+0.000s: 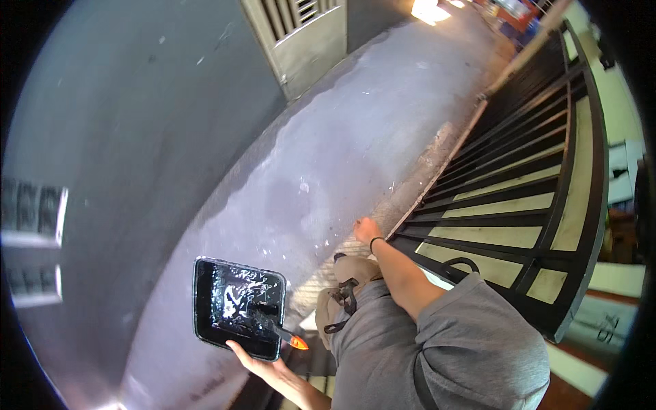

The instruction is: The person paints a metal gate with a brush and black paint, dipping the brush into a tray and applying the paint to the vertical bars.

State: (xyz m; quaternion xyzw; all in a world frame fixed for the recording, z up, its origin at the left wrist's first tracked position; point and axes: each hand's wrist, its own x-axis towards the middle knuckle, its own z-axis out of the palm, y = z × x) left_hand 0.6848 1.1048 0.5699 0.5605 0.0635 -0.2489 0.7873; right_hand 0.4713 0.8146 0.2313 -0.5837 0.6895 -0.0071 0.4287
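At the lower left, above grey paving (pixel 328 150), the left grip (pixel 270 370) is grasping a black tray (pixel 203 307) by its near rim, and something wet and glossy is lying inside. An orange-tipped handle (pixel 295 340) is poking out past the right-hand rim. Farther forward, the right grip (pixel 367 230) is hanging with curled fingers near a dark barred gate (pixel 547 255); whether it is clenching anything, I cannot tell. Since one hand alone is bearing the tray from one side, a rolling wrist could be tilting it and sending the wet stuff over the rim. The handle is leaning outward, so a bump from the person's leg could be knocking it loose. On the right, the gate is limiting the arm's sideways room, and a rough strip (pixel 430 160) is running along its foot, where a shoe could be catching. Leftward, a dark wall (pixel 150 123) is standing well apart from the tray, while the paving is stretching ahead as open room between wall and gate.
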